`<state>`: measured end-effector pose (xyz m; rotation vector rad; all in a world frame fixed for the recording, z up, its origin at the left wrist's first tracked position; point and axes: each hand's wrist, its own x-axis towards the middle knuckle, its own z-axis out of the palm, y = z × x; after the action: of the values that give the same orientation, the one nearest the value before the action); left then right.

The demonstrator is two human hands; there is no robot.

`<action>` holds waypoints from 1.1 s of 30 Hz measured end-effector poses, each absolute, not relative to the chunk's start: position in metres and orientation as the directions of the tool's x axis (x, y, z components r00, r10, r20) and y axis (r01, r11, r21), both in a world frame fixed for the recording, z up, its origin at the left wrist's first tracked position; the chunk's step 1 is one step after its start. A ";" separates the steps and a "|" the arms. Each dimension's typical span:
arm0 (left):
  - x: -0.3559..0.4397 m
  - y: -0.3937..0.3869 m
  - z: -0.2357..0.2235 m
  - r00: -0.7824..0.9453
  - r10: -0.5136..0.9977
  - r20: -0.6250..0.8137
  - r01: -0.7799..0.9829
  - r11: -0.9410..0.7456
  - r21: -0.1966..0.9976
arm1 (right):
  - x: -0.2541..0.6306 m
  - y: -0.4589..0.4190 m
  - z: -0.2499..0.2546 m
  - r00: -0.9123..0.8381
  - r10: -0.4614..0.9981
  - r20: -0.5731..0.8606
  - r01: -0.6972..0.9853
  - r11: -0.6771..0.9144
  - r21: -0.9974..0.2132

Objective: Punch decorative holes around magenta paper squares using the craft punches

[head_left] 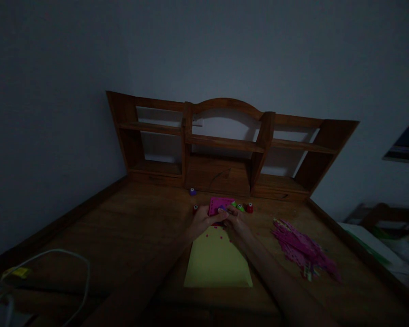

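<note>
My left hand [203, 221] and my right hand [236, 220] meet above the far end of a yellow sheet [218, 265]. Between them is a small purple paper punch [221, 208], with the fingers of both hands closed around it. A pink sheet [221, 200] with small holes along its edge sticks out beyond the fingers, at the punch. Several tiny pink cut-outs [221, 237] lie on the yellow sheet. My fingers partly hide the punch, and the light is dim.
A red punch [250, 208] and a green punch [240, 207] stand right of my hands; another purple punch [192, 192] stands behind. Pink strips [301, 245] lie heaped at right. A wooden shelf [225, 142] backs the table. A white cable [87, 277] loops at front left.
</note>
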<state>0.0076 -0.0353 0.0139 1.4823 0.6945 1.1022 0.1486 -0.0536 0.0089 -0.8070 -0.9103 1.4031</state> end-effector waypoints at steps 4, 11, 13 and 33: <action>0.008 -0.034 0.012 0.396 0.878 0.267 -0.164 -0.219 0.962 | 0.149 -0.055 0.012 -0.034 0.999 0.034 -0.416 0.017 -0.909; 0.006 -0.035 0.014 0.383 0.879 0.285 -0.120 -0.259 0.958 | 0.151 -0.056 0.013 -0.054 0.998 0.027 -0.391 0.004 -0.921; 0.006 -0.034 0.014 0.375 0.880 0.292 -0.102 -0.274 0.956 | 0.151 -0.056 0.013 -0.050 0.998 0.032 -0.385 0.010 -0.923; 0.014 -0.026 0.001 0.346 0.887 0.305 -0.136 -0.274 0.952 | 0.150 -0.046 0.005 -0.068 0.991 0.113 -0.517 0.061 -0.854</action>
<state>0.0143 -0.0261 0.0006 1.5113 0.7119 1.1689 0.1500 -0.0457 0.0045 -0.6941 -0.9093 1.4194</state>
